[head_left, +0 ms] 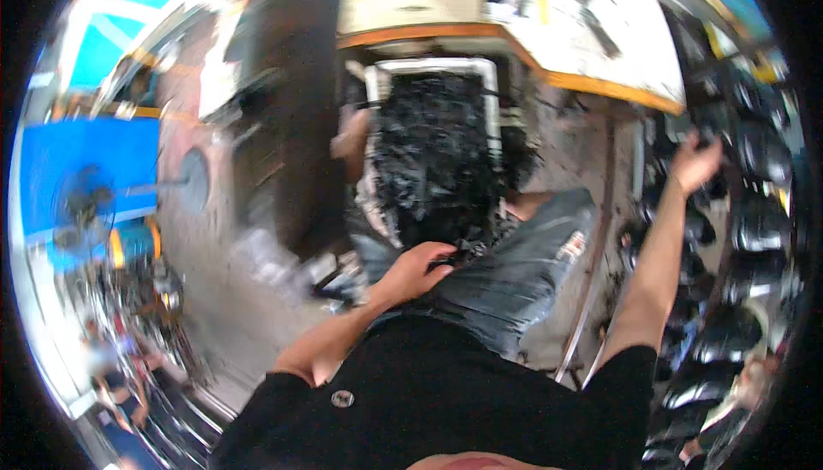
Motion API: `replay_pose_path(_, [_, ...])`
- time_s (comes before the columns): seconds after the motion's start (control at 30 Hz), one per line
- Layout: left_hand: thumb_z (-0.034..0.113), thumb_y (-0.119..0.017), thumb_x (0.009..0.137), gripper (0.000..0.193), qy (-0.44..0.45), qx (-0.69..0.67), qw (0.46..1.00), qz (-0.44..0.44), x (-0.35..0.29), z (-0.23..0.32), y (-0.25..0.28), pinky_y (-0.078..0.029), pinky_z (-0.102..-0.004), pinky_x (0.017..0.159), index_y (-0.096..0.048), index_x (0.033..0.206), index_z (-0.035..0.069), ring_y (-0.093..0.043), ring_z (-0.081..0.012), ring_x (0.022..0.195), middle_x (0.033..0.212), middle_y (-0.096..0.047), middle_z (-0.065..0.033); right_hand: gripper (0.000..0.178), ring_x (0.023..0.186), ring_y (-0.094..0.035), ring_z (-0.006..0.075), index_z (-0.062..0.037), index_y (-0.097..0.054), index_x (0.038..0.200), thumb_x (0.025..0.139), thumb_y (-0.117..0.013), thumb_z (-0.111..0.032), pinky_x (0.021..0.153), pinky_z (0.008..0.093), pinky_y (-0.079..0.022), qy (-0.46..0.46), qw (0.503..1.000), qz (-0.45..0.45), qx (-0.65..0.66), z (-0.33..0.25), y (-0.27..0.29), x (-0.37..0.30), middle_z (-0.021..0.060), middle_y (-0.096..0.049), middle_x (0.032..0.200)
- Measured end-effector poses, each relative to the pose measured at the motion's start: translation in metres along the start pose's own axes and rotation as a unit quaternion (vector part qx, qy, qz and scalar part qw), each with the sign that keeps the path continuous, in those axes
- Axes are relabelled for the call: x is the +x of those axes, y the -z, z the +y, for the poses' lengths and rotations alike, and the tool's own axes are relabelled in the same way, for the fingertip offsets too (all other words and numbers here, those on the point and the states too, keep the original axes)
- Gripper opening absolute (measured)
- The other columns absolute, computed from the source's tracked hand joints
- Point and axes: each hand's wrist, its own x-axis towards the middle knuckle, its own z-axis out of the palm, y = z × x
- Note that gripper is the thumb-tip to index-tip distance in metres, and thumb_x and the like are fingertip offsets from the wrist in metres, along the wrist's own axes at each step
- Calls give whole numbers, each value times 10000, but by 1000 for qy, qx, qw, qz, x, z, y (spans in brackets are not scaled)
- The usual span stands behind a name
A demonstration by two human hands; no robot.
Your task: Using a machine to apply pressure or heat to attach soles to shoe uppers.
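Note:
My left hand [417, 271] is over my lap, its fingers and thumb curled around a small dark piece [443, 258] whose kind I cannot make out. In front of it, between my knees, stands a pale-rimmed container [492, 118] full of crumpled, shiny black material [433, 140]. Stretched out to the right, my right hand [696, 164] is at a rack holding rows of rounded, glossy black items [761, 157]. Its fingers close around something dark there, too blurred to name.
A white-topped table [639, 50] with an orange edge and scattered tools stands ahead. Left of the container rises a large dark upright shape [296, 110]. A standing fan [86, 195] is farther left, near a blue panel [129, 148]. Another person [120, 393] appears at the lower left.

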Motion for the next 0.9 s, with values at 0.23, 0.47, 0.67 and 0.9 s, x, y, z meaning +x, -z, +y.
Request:
replay_pose_path(0.23, [136, -715, 965, 404, -20, -184, 983, -20, -9, 8, 9, -541, -369, 975, -590, 1328, 12, -678, -222, 1099, 1238, -664, -142, 563, 1354, -544, 320, 17, -495, 1456, 961, -717, -134, 1171, 418, -386, 66, 982, 8, 175, -85, 113, -90, 204, -557, 1476])
replay_pose_path(0.47, [31, -676, 970, 811, -51, -425, 903, -24, 13, 33, 37, -429, -443, 1132, -228, 1638, 136, -486, -278, 1398, 1588, -418, -112, 667, 1350, -521, 331, 23, -368, 1512, 973, -703, -180, 1136, 535, -424, -234, 807, -65, 539, -184, 288, -203, 218, -512, 1481])
replay_pose_path(0.67, [193, -888, 799, 1223, -169, -495, 851, 58, -8, 87, 69, -378, -469, 1176, -25, 1666, 161, -405, -290, 1453, 1633, -326, -136, 777, 1382, -502, 313, -124, -427, 1536, 886, -807, -313, 1147, 501, -409, -422, 443, -288, 737, -178, 282, -251, 93, -511, 1516])
replay_pose_path(0.9, [9, -948, 689, 1100, -209, -324, 917, 104, -37, 123, 101, -434, -385, 1120, -277, 1560, 54, -468, -210, 1370, 1593, -385, -141, 941, 1358, -533, 309, -109, -376, 1571, 805, -877, -329, 1130, 495, -450, -399, 488, -342, 697, -153, 261, -260, 102, -518, 1509])
